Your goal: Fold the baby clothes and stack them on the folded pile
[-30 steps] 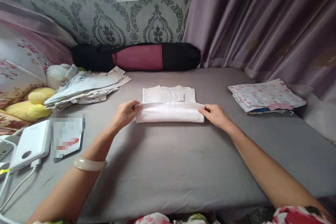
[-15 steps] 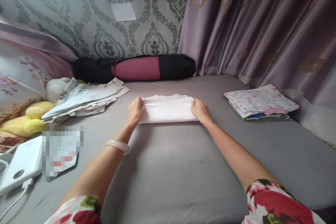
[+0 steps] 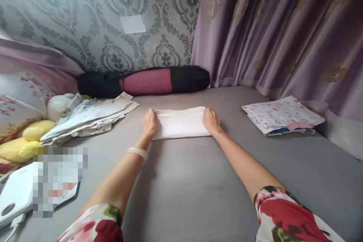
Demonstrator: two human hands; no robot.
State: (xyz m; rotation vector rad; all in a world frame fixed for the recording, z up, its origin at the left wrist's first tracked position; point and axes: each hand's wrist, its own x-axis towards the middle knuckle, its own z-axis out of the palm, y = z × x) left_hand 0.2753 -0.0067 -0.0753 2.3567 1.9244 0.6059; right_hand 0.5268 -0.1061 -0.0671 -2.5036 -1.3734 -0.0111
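A white shirt [image 3: 181, 124], folded into a flat oblong, lies on the grey bed sheet [image 3: 184, 189] in the middle of the head view. At its left end my left hand [image 3: 150, 123] is closed on the far corner, fingers curled round the cloth. My right hand [image 3: 211, 121] grips the opposite far corner in the same way. The fingertips of both hands are partly hidden behind the knuckles and fabric. A pale bangle [image 3: 137, 154] sits on my left wrist.
To the left are a pile of light clothes [image 3: 93, 117], a yellow plush toy [image 3: 31, 136], a white power bank [image 3: 19, 191] with a cable and a blurred phone [image 3: 68, 196]. Folded patterned cloths [image 3: 283, 115] lie right. A black and pink bag [image 3: 147, 81] lies along the wall.
The shirt's near part has been folded away from me over the collar part, which is now covered. Both hands moved with it and somewhat closer together. The view has tilted up.
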